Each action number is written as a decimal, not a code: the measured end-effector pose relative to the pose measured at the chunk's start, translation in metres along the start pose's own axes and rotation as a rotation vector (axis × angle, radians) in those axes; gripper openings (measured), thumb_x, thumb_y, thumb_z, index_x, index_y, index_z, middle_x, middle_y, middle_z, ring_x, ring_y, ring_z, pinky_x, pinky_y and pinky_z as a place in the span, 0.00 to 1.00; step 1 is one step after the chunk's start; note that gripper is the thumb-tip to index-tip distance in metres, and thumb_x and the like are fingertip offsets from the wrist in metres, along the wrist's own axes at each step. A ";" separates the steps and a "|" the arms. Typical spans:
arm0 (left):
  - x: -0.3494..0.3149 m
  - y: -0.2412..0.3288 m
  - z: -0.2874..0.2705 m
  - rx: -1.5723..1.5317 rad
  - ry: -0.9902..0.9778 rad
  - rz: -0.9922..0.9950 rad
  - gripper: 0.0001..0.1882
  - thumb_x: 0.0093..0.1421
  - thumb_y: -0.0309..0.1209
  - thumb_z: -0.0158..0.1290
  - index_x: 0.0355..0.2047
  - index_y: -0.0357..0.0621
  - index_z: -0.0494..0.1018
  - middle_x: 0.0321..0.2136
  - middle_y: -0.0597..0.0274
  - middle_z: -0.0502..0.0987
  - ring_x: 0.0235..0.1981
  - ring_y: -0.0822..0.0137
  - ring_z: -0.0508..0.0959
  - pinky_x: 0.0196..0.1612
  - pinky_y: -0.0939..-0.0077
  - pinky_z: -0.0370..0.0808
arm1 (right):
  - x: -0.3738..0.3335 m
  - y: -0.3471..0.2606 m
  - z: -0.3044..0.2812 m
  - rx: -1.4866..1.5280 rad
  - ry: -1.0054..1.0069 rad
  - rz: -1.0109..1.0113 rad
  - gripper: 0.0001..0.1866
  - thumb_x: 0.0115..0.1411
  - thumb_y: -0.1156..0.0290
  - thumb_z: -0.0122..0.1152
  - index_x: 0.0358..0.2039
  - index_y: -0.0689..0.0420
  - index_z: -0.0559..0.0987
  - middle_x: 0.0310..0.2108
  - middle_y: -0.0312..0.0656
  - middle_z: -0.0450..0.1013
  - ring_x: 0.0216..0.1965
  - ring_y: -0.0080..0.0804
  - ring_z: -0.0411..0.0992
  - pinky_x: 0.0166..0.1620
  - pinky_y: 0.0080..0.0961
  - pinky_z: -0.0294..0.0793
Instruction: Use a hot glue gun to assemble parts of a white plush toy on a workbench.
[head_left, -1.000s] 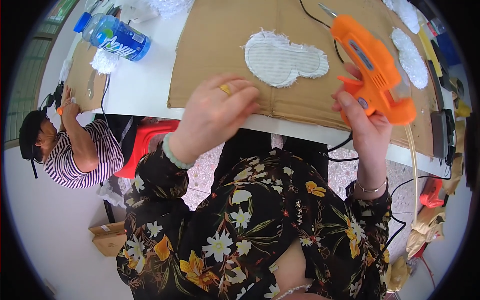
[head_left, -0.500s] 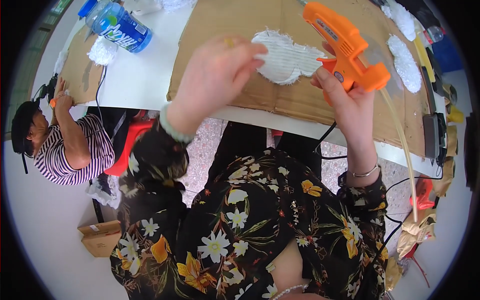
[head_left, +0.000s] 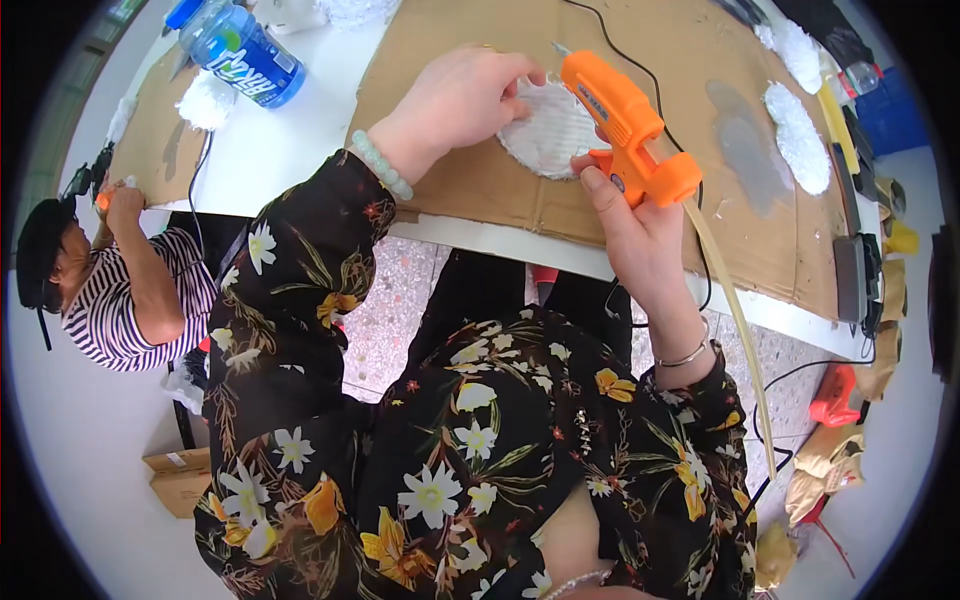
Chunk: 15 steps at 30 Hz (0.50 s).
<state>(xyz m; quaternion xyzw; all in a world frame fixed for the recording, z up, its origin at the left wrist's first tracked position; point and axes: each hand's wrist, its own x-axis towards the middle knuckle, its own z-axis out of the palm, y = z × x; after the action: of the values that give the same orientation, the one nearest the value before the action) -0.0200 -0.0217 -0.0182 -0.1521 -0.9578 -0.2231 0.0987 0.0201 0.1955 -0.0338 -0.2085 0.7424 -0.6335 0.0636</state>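
My right hand [head_left: 640, 215] grips an orange hot glue gun [head_left: 615, 100], fingers around its handle and trigger. A long pale glue stick [head_left: 735, 310] trails from its rear, and its metal nozzle points to the far left. Beneath the gun lies a white fuzzy-edged pad [head_left: 545, 135] with a ribbed face, its right part hidden by the gun and hand. My left hand [head_left: 465, 100] is at the pad's left edge, its thumb tip overlapping the rim in view. Thumb and forefinger are bent with a gap between them, and nothing shows in them.
A brown cardboard sheet [head_left: 440, 190] covers the white table. To the left stand a blue-capped bottle [head_left: 240, 60] and a white fluffy piece [head_left: 207, 100]. Another white fuzzy pad [head_left: 798, 135] lies right. A black cord runs behind the gun. At far left a person [head_left: 140, 280] works.
The glue gun has come left and nearer in my right hand, now covering the pad's right part. My left hand has moved slightly right and away from me, to the pad's left edge.
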 end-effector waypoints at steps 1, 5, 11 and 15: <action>0.000 0.000 0.001 -0.038 -0.014 -0.041 0.13 0.50 0.30 0.56 0.37 0.43 0.74 0.25 0.59 0.75 0.28 0.58 0.74 0.32 0.67 0.70 | 0.000 0.002 0.000 -0.033 0.012 -0.012 0.19 0.59 0.77 0.53 0.51 0.65 0.66 0.43 0.42 0.70 0.43 0.27 0.72 0.48 0.24 0.70; -0.007 -0.005 -0.005 -0.123 0.053 -0.082 0.11 0.50 0.31 0.55 0.34 0.44 0.75 0.22 0.61 0.76 0.30 0.57 0.76 0.34 0.65 0.71 | -0.002 -0.002 0.000 0.074 0.116 -0.037 0.19 0.59 0.77 0.54 0.51 0.65 0.66 0.39 0.41 0.72 0.41 0.27 0.73 0.46 0.25 0.71; -0.044 0.011 -0.020 0.057 0.280 0.258 0.06 0.50 0.28 0.56 0.29 0.41 0.73 0.25 0.58 0.75 0.31 0.56 0.74 0.37 0.66 0.70 | 0.012 -0.015 -0.020 -0.062 0.157 -0.061 0.13 0.57 0.76 0.57 0.42 0.65 0.73 0.30 0.35 0.73 0.34 0.20 0.70 0.39 0.19 0.70; -0.071 0.033 -0.009 0.031 0.274 0.296 0.09 0.46 0.25 0.58 0.28 0.40 0.71 0.28 0.60 0.75 0.35 0.57 0.75 0.39 0.64 0.70 | 0.029 -0.018 -0.034 -0.294 0.143 -0.010 0.11 0.53 0.76 0.60 0.38 0.63 0.75 0.29 0.32 0.72 0.30 0.16 0.67 0.36 0.16 0.68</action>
<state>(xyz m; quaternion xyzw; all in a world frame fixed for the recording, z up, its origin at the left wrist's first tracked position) 0.0588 -0.0153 -0.0159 -0.2581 -0.9060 -0.2097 0.2620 -0.0139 0.2131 -0.0053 -0.1735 0.8287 -0.5315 -0.0237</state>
